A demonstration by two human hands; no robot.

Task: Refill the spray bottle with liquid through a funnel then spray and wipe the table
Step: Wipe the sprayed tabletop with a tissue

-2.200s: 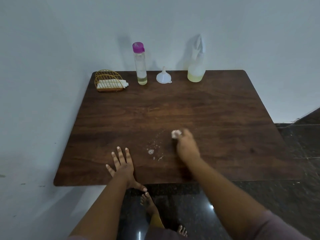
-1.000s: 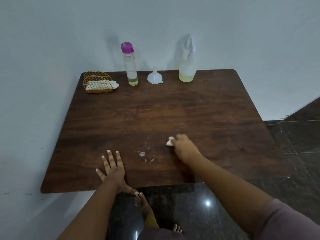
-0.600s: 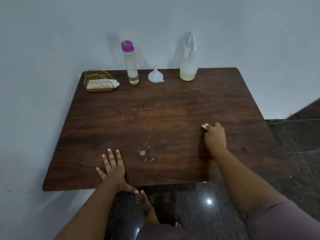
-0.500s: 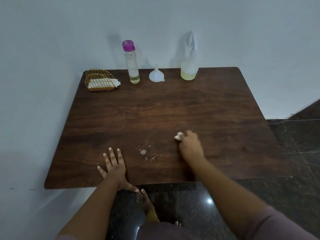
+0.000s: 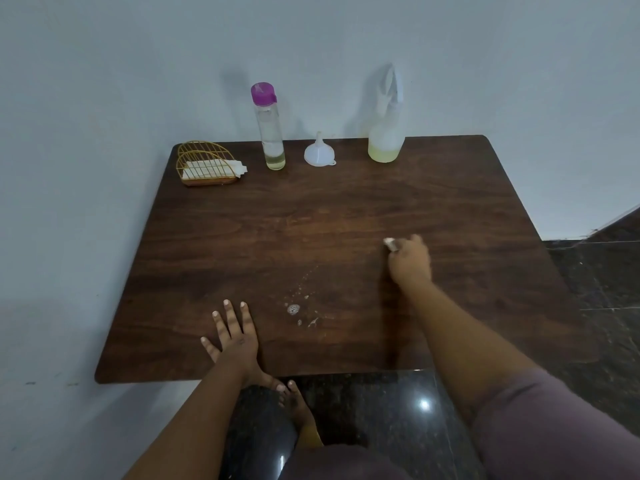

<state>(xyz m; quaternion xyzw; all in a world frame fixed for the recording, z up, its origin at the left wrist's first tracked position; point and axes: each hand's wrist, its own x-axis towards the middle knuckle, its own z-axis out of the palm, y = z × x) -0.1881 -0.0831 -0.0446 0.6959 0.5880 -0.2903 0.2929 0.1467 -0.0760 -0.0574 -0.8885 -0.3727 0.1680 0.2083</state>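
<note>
A small white wad (image 5: 389,243) is pinched in the curled fingers of the right hand (image 5: 410,261) and pressed on the tabletop (image 5: 346,209), out to the right. The left hand (image 5: 231,336) is laid flat, fingers spread, near the front edge, and nothing is held in it.

The foam drops (image 5: 294,309) are left between the two hands, well apart from the wad. They could be missed if only the dry right side is rubbed. The wad is tiny, so the wet could be smeared, not soaked up.

The spray bottle (image 5: 386,133), funnel (image 5: 319,154) and tall bottle (image 5: 268,129) are stood at the back, far from the wiping, so a knock looks unlikely.

Half a second ago the wad was much closer to the drops; now it is swung out right. The left hand is kept in its place.
</note>
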